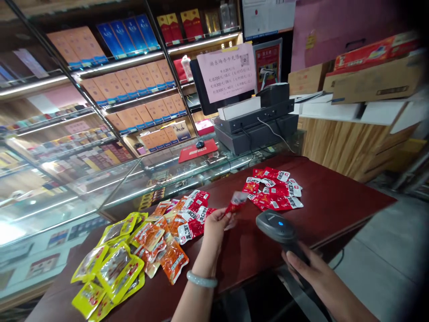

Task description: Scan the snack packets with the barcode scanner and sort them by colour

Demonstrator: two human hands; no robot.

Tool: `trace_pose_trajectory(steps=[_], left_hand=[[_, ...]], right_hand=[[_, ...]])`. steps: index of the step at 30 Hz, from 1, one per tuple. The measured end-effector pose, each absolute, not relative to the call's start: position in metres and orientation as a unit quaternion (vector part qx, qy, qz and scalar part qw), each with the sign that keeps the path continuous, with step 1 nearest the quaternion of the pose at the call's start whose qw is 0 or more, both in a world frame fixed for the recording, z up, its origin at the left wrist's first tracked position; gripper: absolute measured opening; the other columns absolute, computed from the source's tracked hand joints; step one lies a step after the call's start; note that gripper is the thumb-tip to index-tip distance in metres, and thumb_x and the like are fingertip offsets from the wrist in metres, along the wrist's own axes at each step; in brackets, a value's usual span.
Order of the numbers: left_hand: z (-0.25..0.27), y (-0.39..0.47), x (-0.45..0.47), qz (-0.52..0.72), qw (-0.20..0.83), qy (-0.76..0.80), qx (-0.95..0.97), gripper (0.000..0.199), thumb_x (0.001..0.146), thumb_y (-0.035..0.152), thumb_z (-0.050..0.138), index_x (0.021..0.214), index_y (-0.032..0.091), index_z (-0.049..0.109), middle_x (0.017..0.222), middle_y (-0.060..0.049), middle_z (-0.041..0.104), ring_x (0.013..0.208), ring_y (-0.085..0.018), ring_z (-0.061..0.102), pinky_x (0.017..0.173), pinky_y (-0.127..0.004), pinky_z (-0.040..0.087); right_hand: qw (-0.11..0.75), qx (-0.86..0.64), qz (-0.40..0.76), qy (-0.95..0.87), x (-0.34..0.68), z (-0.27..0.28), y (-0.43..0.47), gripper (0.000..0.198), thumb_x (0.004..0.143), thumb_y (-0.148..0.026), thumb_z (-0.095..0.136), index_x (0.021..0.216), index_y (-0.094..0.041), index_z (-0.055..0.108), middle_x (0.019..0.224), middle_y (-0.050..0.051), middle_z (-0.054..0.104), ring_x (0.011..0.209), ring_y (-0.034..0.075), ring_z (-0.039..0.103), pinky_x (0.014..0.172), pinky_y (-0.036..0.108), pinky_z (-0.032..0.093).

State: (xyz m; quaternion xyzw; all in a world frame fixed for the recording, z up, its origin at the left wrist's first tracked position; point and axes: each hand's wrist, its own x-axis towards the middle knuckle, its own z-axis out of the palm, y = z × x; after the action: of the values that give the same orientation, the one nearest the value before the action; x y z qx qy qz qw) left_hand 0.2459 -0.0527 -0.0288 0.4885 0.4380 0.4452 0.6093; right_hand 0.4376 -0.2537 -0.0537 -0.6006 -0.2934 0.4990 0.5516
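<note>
My left hand [219, 220], with a pale bangle on the wrist, pinches a small red snack packet [236, 202], slightly blurred, above the dark red tabletop. In my right hand [303, 264] is a dark barcode scanner [276, 226] with a blue light on top, its head pointing toward the packet. Beyond the scanner lies a pile of red-and-white packets [275, 190]. Left of my left hand are more red packets [194, 212], then orange packets [172, 257], and yellow packets [115, 268] nearest the left front edge.
A glass display counter [134, 188] borders the table's far side. On it stand a cash drawer unit [258, 129] with cables, a monitor with a pink paper sign [228, 74], and a mouse [200, 144] on a red mat. Cardboard boxes [375, 80] sit at the right.
</note>
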Motion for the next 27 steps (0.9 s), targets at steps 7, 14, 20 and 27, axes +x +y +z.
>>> trace_pose_trajectory(steps=[7,14,20,27], left_hand=[[-0.036,-0.055,0.226,0.512,0.476,0.469,0.539,0.013,0.061,0.015,0.058,0.064,0.019,0.069,0.083,-0.005,0.074,0.081,-0.02,0.068,0.071,-0.029,0.052],[-0.033,-0.059,0.223,0.512,0.62,0.439,0.402,0.031,0.068,0.023,0.062,0.096,0.015,0.07,0.082,-0.005,0.072,0.071,-0.015,0.067,0.069,-0.028,0.054],[-0.034,-0.05,0.221,0.526,0.54,0.477,0.452,0.039,0.064,0.026,0.08,0.099,0.015,0.067,0.08,-0.004,0.071,0.071,-0.015,0.067,0.068,-0.025,0.052],[-0.015,-0.046,0.217,0.509,0.34,0.486,0.624,0.012,0.082,0.022,0.064,0.094,0.022,0.069,0.086,-0.001,0.071,0.079,-0.016,0.066,0.075,-0.026,0.05]], right_hand=[[0.543,-0.605,0.504,-0.292,0.431,-0.048,-0.254,0.071,0.077,-0.069,0.073,0.132,-0.025,0.067,0.101,0.009,0.081,0.114,0.037,0.069,0.099,0.046,0.056],[0.535,-0.602,0.525,-0.273,0.421,-0.048,-0.247,0.076,0.07,-0.073,0.076,0.128,-0.024,0.068,0.103,0.01,0.081,0.117,0.036,0.068,0.101,0.046,0.055],[0.528,-0.606,0.526,-0.278,0.416,-0.049,-0.243,0.08,0.069,-0.076,0.074,0.129,-0.023,0.068,0.109,0.011,0.08,0.115,0.035,0.069,0.097,0.042,0.057],[0.534,-0.601,0.528,-0.273,0.424,-0.052,-0.244,0.077,0.072,-0.074,0.074,0.13,-0.023,0.065,0.113,0.012,0.079,0.129,0.036,0.06,0.098,0.041,0.056]])
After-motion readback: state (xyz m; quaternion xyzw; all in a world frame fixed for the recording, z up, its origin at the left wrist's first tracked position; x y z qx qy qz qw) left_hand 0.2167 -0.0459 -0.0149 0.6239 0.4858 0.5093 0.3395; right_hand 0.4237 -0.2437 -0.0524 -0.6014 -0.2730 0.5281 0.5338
